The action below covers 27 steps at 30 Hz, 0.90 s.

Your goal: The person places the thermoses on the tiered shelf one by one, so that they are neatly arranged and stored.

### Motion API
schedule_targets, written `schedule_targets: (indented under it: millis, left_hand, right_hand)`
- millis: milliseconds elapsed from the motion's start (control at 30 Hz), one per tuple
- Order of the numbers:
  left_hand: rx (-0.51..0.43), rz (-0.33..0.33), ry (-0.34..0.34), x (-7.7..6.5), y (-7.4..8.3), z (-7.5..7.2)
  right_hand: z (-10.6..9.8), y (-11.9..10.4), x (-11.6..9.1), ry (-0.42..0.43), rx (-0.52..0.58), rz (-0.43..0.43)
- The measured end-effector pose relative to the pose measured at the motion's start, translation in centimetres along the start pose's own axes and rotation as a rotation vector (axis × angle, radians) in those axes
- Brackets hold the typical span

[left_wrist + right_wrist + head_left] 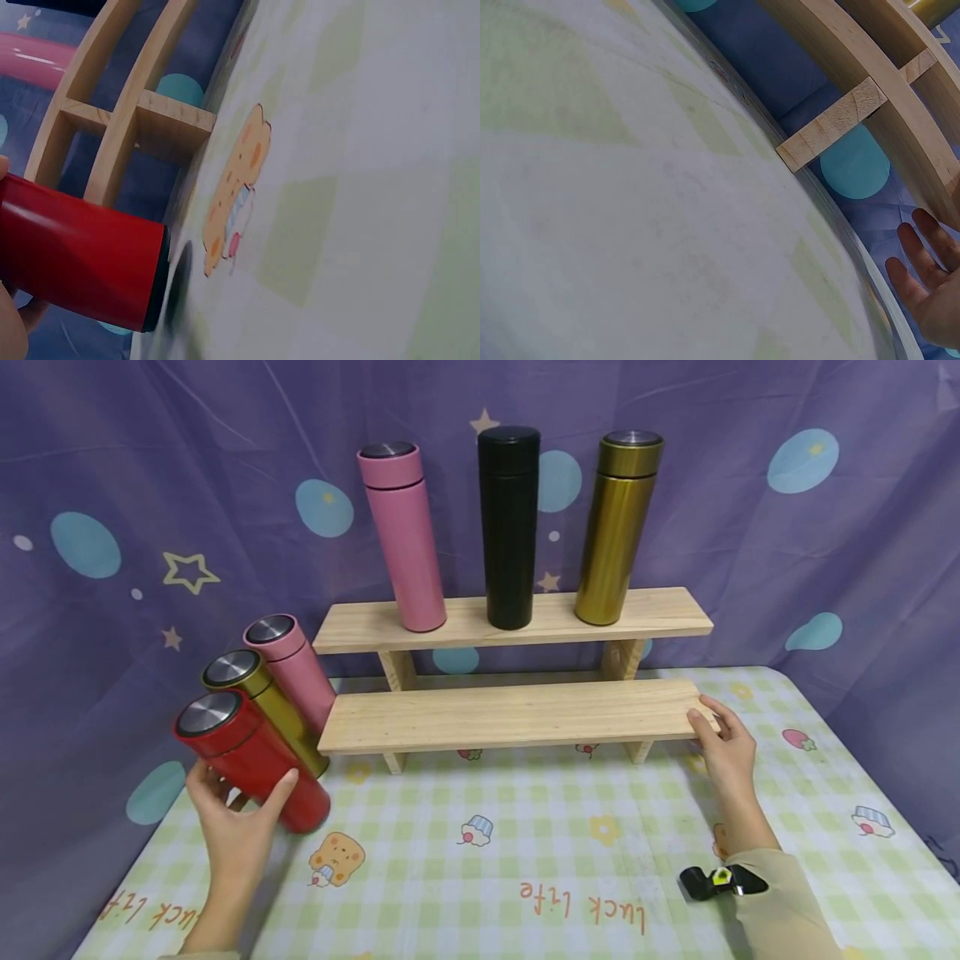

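Observation:
In the head view my left hand (236, 831) grips a red thermos bottle (258, 760), thumb on its near side and fingers round the far side. The left wrist view shows the red bottle's dark base (156, 279) just off the cloth, with a shadow under it. Behind it stand a gold thermos bottle (273, 706) and a pink thermos bottle (296, 672). My right hand (727, 756) pinches the right end of the lower board of a two-tier wooden shelf (510, 717), thumb on top. Its other fingers (922, 259) extend loosely below the board in the right wrist view.
On the upper board (457, 610) stand a pink bottle (405, 543), a black bottle (510, 527) and another gold bottle (618, 535). A green-and-white checked cloth (540, 827) covers the table. A purple patterned curtain (247, 460) hangs behind.

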<state>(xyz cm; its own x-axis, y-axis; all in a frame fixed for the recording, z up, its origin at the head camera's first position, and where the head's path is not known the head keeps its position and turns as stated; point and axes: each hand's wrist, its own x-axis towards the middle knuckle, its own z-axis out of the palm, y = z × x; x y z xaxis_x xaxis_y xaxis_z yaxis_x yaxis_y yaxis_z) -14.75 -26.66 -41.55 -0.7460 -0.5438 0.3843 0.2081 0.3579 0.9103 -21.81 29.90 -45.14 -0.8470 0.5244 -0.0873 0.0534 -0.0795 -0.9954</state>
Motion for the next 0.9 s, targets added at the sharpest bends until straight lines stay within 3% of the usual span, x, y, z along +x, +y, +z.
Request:
schedule_targets:
  millis: [367,633,900]
  left_hand:
    - [-0.023,0.08,-0.042,-0.5,1.9,0.2]
    - [-0.017,0.149,-0.127,-1.0,3.5,0.8]
    - [-0.029,0.175,-0.229,-2.2,5.7,1.8]
  right_hand:
    - [0.0,0.1,0.1,0.002,0.021,0.0]
    - [0.1,0.1,0.0,0.002,0.018,-0.001]
    - [0.0,0.1,0.0,0.004,0.018,0.003]
